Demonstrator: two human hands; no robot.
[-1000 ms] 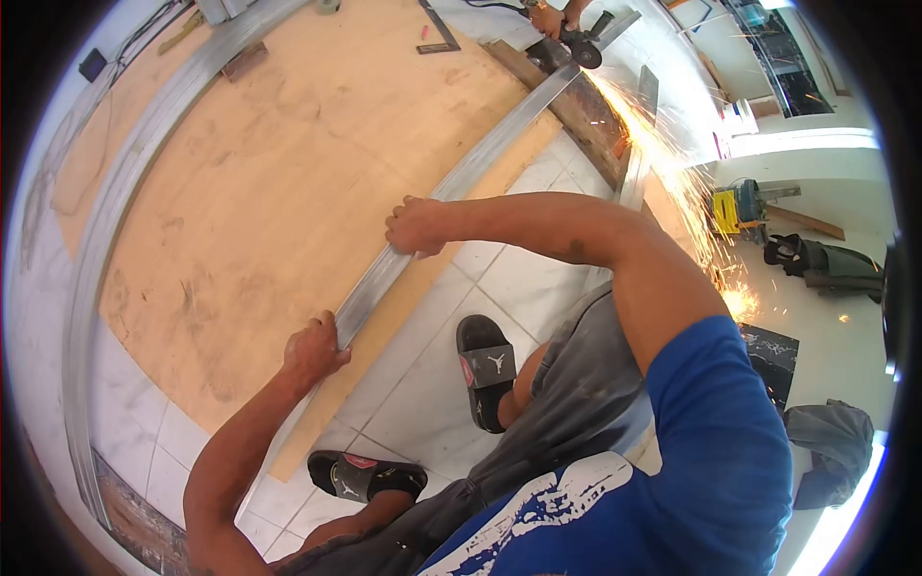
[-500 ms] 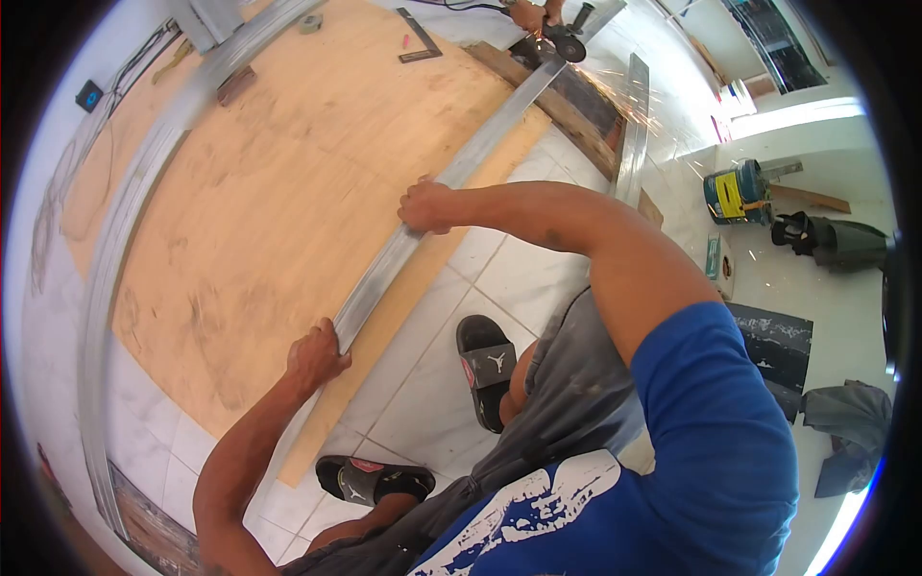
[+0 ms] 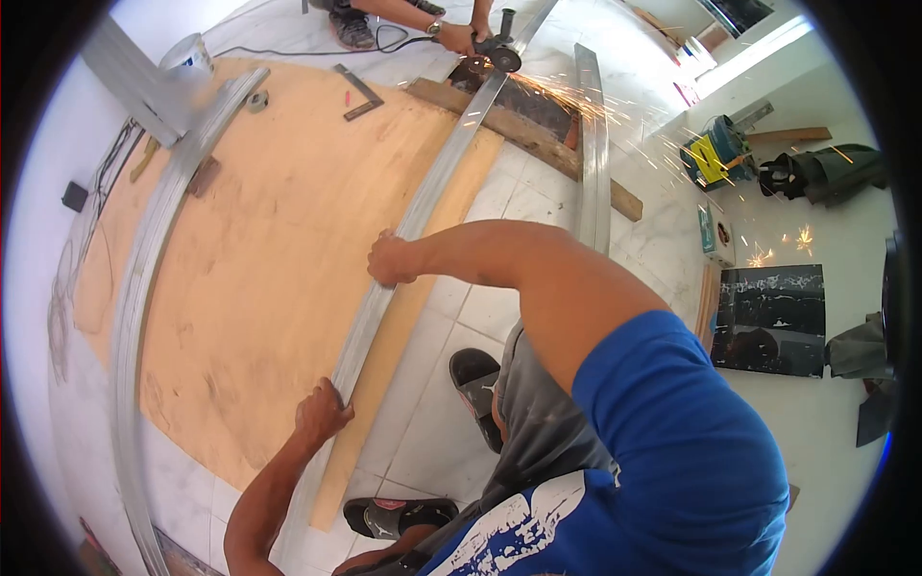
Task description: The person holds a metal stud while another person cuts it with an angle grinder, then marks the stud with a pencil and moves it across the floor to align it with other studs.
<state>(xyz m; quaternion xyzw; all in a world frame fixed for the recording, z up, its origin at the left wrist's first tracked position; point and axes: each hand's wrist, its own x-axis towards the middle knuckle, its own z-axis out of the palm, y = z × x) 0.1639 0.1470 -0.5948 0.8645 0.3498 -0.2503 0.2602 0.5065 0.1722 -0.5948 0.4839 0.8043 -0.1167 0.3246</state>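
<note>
A long grey metal channel (image 3: 416,206) lies diagonally over a plywood sheet (image 3: 259,288). Both of my hands are closed around it. My left hand (image 3: 323,411) grips its lower part, and my right hand (image 3: 392,259) grips it further up. At the channel's far end, a co-worker's hands (image 3: 463,36) hold an angle grinder (image 3: 501,56). Its disc is at the metal, and sparks fly off to the right.
Another metal channel (image 3: 144,254) runs along the left. A metal square (image 3: 361,94) and a tape roll (image 3: 257,101) lie on the plywood. A wooden plank (image 3: 538,144) and a further channel (image 3: 593,144) are beyond. At right stands a bucket (image 3: 715,154).
The view has shifted, and more of the co-worker now shows at the top. Sparks spread wider and reach further right. Both my hands still hold the channel.
</note>
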